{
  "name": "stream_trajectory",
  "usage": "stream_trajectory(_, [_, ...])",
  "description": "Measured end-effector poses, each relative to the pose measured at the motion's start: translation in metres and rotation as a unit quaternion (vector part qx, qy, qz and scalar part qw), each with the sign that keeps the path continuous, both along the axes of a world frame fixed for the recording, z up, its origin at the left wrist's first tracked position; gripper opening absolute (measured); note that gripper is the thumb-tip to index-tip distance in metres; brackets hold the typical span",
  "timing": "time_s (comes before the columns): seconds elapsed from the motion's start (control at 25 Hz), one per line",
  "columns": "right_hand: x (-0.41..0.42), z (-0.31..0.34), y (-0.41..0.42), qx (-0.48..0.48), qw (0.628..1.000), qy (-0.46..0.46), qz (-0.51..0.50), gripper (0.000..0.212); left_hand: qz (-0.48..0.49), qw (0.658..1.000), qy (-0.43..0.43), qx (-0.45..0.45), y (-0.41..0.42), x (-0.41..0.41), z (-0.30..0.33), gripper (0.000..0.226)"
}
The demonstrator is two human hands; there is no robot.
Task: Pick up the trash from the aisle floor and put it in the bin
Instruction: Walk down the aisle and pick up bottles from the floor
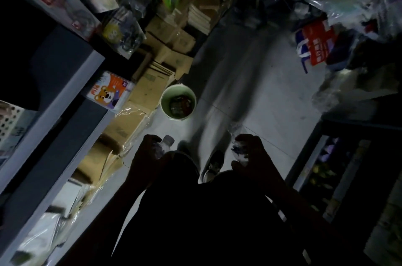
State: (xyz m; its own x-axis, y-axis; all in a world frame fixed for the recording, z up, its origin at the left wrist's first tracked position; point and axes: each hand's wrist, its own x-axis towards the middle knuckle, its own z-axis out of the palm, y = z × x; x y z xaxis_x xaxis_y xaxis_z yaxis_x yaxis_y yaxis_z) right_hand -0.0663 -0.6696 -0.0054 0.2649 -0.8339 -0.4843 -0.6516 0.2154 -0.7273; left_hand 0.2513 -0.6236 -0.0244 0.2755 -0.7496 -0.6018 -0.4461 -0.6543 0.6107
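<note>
A round pale-green bin (165, 100) stands on the aisle floor ahead of me, with dark wrappers lying in its bottom. My left hand (145, 152) is shut on a clear plastic bottle (166, 143), whose cap end points toward the bin. My right hand (254, 152) is closed around a crumpled clear plastic wrapper (239, 152), part of which sticks out above the fingers. Both hands hover at about the same height, a short way in front of the bin. My shoe (214, 164) shows on the floor between them.
Flattened and stacked cardboard boxes (152, 83) line the left side of the aisle under grey shelves (54, 102) of goods. Plastic bags and a red-and-blue bag (313, 46) pile up at the right. A dark shelf unit (339, 167) stands at the near right. Pale floor tiles (261, 96) run between.
</note>
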Motion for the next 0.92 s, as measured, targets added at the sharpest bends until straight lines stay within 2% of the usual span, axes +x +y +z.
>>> stream_trajectory(0.08, [0.023, -0.015, -0.034, 0.064, 0.997, -0.045, 0.014, 0.064, 0.098, 0.99, 0.076, 0.064, -0.036, 0.011, -0.025, 0.061])
stream_trajectory(0.16, [0.055, -0.052, -0.071, 0.077, 0.996, -0.038, 0.017, 0.067, 0.169, 0.97, 0.135, 0.108, -0.074, 0.025, -0.066, 0.057])
stream_trajectory(0.24, [0.089, -0.097, -0.1, 0.07, 0.997, -0.012, 0.037, 0.067, 0.173, 0.961, 0.168, 0.137, -0.102, 0.04, -0.112, 0.05])
stream_trajectory(0.32, [0.118, -0.148, -0.123, 0.055, 0.996, -0.017, 0.065, 0.065, 0.175, 0.962, 0.153, 0.147, -0.124, 0.049, -0.152, 0.061])
stream_trajectory(0.48, [0.17, -0.28, -0.175, 0.111, 0.993, 0.019, 0.043, 0.085, 0.156, 0.972, 0.116, 0.135, -0.175, 0.055, -0.251, 0.081])
stream_trajectory(0.6, [0.205, -0.385, -0.21, 0.121, 0.992, 0.028, 0.014, 0.076, 0.169, 0.972, 0.092, 0.134, -0.209, 0.062, -0.36, 0.081])
stream_trajectory(0.64, [0.216, -0.419, -0.221, 0.122, 0.991, 0.037, 0.024, 0.073, 0.165, 0.973, 0.079, 0.139, -0.219, 0.066, -0.392, 0.08])
stream_trajectory(0.72, [0.235, -0.476, -0.24, 0.154, 0.983, 0.055, 0.083, 0.082, 0.167, 0.971, 0.077, 0.154, -0.233, 0.074, -0.449, 0.082])
stream_trajectory(0.8, [0.243, -0.513, -0.249, 0.197, 0.97, 0.06, 0.127, 0.092, 0.171, 0.964, 0.093, 0.18, -0.243, 0.078, -0.487, 0.084])
stream_trajectory(0.92, [0.231, -0.508, -0.241, 0.232, 0.951, 0.092, 0.185, 0.076, 0.157, 0.961, 0.051, 0.224, -0.236, 0.084, -0.497, 0.07])
